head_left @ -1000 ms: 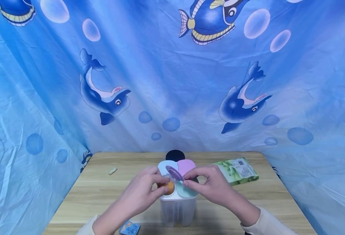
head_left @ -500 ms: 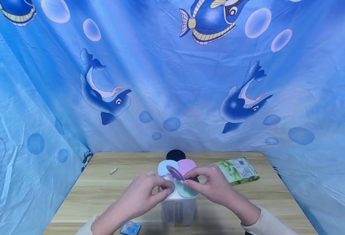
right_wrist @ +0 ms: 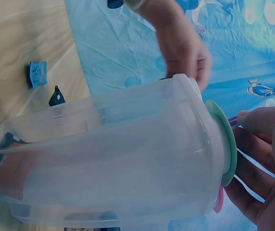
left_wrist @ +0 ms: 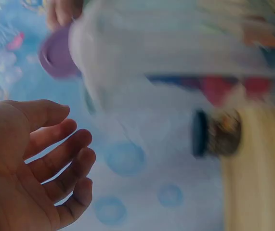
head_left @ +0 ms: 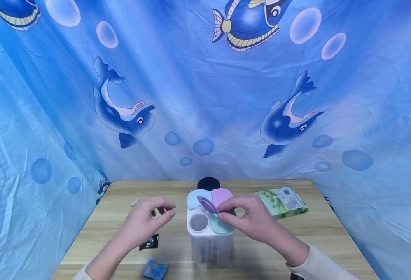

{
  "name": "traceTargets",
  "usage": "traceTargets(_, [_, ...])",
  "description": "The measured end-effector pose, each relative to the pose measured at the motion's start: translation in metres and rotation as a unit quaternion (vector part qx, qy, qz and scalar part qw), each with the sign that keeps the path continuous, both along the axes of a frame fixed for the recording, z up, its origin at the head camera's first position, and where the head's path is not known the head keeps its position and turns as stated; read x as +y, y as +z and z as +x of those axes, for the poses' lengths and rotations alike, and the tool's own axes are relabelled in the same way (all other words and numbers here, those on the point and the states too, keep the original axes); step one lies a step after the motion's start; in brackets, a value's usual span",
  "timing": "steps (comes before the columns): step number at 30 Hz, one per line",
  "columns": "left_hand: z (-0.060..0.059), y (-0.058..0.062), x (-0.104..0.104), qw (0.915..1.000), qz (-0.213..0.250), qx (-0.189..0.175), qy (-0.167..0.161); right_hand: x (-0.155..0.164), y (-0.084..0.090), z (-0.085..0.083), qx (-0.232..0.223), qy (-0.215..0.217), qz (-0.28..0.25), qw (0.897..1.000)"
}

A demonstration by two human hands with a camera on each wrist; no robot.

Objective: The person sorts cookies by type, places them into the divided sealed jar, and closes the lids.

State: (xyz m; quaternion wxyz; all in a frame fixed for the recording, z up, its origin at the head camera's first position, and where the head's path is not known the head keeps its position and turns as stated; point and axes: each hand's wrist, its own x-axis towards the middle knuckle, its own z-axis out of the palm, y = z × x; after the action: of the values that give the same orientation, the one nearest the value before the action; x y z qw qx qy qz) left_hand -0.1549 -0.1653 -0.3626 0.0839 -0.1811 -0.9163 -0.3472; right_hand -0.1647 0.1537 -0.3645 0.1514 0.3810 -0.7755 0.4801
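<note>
1. A small pale nut [head_left: 134, 202] lies far left on the tabletop [head_left: 331, 237], apart from the rest.
2. The left hand [head_left: 146, 223] hovers above the tabletop, just left of the container [head_left: 210, 243]. Its grip is loose – the fingers are relaxed, only lightly bent, and they hold nothing; the left wrist view shows the palm bare.
3. Below this hand lie a black wrapper [head_left: 149, 242] and, nearer to the person, a blue packet [head_left: 155, 269].
4. The container, of clear plastic, stands upright in the middle of the tabletop. Its white top has several caps: a light blue cap [head_left: 193, 198], a pink cap [head_left: 222, 195] and a green cap [head_left: 216, 226] lie flat, and one round hole [head_left: 199, 222] at the front left is uncovered.
5. The purple cap [head_left: 208, 205] is tilted up at the centre of the top – the right hand [head_left: 252, 219] pinches it between thumb and fingers, so this grip is narrow and holds the cap.
6. A dark round lid [head_left: 208, 183] lies behind the container.
7. A green packet [head_left: 283, 202] lies flat at the right, near the right hand but not touching it.
</note>
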Motion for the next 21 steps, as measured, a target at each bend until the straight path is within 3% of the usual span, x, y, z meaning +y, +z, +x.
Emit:
traceTargets(7, [-0.020,-0.041,-0.051,0.9917,0.000,-0.127,-0.017,-0.001,0.001,-0.001,0.012,0.002,0.002,1.000])
traceTargets(11, [-0.026,-0.070,-0.075,0.9841,0.001,-0.177,0.000,-0.002,0.001,-0.001,0.024,0.005,0.004,1.000])
traceTargets(15, [-0.032,-0.097,-0.091,0.9799,-0.004,-0.197,0.030,-0.002,0.001,-0.002,0.036,0.007,0.006,0.999])
traceTargets(21, [-0.035,-0.125,-0.102,0.9827,-0.028,-0.174,0.057,-0.002,0.002,-0.001,0.043,0.010,0.005,0.999])
